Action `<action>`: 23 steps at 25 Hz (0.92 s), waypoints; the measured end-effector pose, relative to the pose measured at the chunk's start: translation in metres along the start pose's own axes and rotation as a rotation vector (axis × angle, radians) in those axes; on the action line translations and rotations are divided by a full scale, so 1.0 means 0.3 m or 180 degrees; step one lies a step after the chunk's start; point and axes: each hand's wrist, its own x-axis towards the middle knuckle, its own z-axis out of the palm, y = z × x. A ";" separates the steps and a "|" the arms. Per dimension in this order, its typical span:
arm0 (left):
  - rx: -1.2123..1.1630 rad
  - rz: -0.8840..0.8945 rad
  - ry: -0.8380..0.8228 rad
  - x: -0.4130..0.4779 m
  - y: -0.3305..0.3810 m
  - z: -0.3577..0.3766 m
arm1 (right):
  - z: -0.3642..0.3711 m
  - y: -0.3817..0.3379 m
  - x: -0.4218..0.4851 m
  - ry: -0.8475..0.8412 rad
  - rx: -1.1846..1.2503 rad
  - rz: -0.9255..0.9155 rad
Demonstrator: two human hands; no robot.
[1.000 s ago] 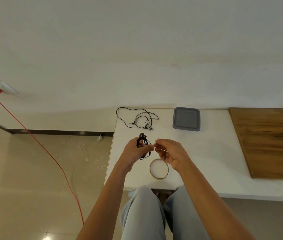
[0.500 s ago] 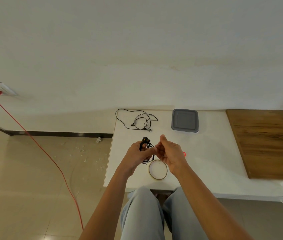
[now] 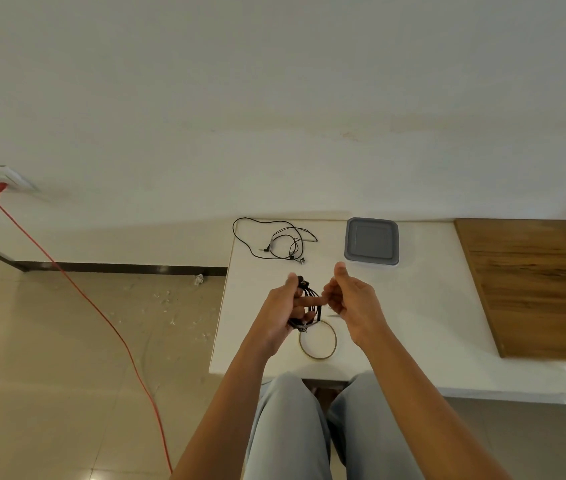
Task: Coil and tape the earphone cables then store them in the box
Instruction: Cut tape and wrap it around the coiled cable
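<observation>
Wide white wall up top, tiled floor on the left with a red cord running across it from a wall socket. The white table fills centre-right, with a wooden board lying on its right part. I see both forearms reaching in from the bottom, over grey trouser legs. The left hand grips the coiled earphone cable, fingers wrapped round the black loops and index finger stretched out straight across them towards the other hand; the bundle is held up over the table's near left part. The right hand is just beside it, fingers curled inward, thumb pointing up, fingertips near the left index finger; I can't tell if it pinches anything. The grey box sits lid-on at the table's far edge. A loose earphone cable lies uncoiled left of the box at the far left corner. A tape roll lies flat on the table right below the held coil.
</observation>
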 end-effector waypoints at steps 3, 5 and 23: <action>-0.0698 -0.0199 0.0057 0.000 0.030 -0.003 | -0.028 0.000 0.006 -0.0377 0.0676 0.0048; -0.0977 -0.0315 0.0019 0.004 0.035 -0.011 | -0.047 -0.004 0.015 -0.0645 0.0951 0.0112; -0.0512 -0.0041 -0.0356 0.008 0.018 -0.014 | 0.015 -0.079 -0.039 -0.0608 -0.0988 -0.0593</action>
